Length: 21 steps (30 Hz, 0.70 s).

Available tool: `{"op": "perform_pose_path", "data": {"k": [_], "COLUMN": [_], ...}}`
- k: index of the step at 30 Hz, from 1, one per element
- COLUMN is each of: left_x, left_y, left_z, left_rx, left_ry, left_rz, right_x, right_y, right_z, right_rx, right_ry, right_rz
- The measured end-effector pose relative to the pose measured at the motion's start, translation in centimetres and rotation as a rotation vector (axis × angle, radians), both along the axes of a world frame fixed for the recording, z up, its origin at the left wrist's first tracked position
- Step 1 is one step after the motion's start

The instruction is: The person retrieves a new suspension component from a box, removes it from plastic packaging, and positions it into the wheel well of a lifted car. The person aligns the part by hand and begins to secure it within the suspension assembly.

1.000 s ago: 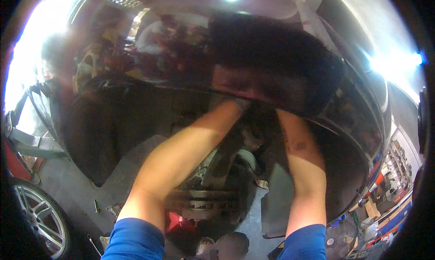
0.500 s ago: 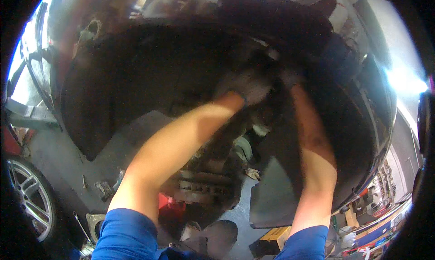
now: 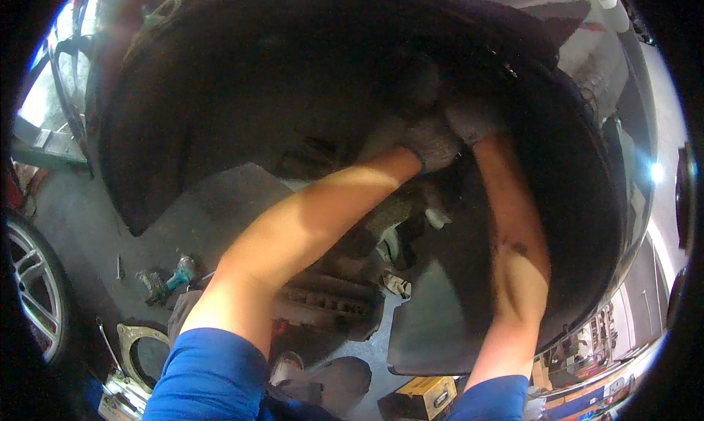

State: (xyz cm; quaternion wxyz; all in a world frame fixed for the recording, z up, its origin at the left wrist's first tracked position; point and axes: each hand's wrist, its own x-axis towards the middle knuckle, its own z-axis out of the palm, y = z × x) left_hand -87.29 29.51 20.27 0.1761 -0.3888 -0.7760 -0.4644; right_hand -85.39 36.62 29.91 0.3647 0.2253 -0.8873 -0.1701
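Note:
Both my arms reach up into a dark wheel arch (image 3: 242,98) of a car. My left hand (image 3: 433,146) wears a grey knit glove and is bent inward toward the other hand. Close beside it, my right hand (image 3: 471,119), also gloved, is raised against the dark inside of the arch. Shadow swallows the fingers of both hands, so whether they grip anything cannot be made out. A rounded greyish shape above them is too dim to name. Below the hands hang dark underbody parts and a small pale piece (image 3: 438,218).
A wheel with silver spokes (image 3: 33,293) stands at the left. On the floor lie a teal power tool (image 3: 181,272), a bolt (image 3: 119,267) and a ring-shaped metal part (image 3: 139,351). A yellow box (image 3: 433,393) is at the bottom; cluttered shelving (image 3: 598,340) lines the right.
My view has shifted, so the arch's upper edge sits higher in the picture. Both hands stay close together inside the arch; the left forearm appears farther right.

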Motion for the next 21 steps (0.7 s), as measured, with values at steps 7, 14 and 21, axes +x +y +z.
{"op": "perform_pose_path", "data": {"k": [7, 14, 21], "left_x": [-0.7, -1.9, -2.1], "left_y": [0.8, 3.1, 3.1], "left_z": [0.4, -0.1, -0.2], "left_rx": [-0.039, -0.21, 0.047], "left_ry": [-0.008, 0.426, 0.385], "left_rz": [0.025, 0.147, 0.113], "right_x": [1.7, -1.1, 2.9], "right_y": [1.2, 2.9, -0.4], "right_z": [1.0, 2.3, 5.6], "right_rx": [0.042, 0.446, 0.344], "right_ry": [0.07, 0.267, -0.065], "right_rz": [-0.19, -0.041, -0.447]}}
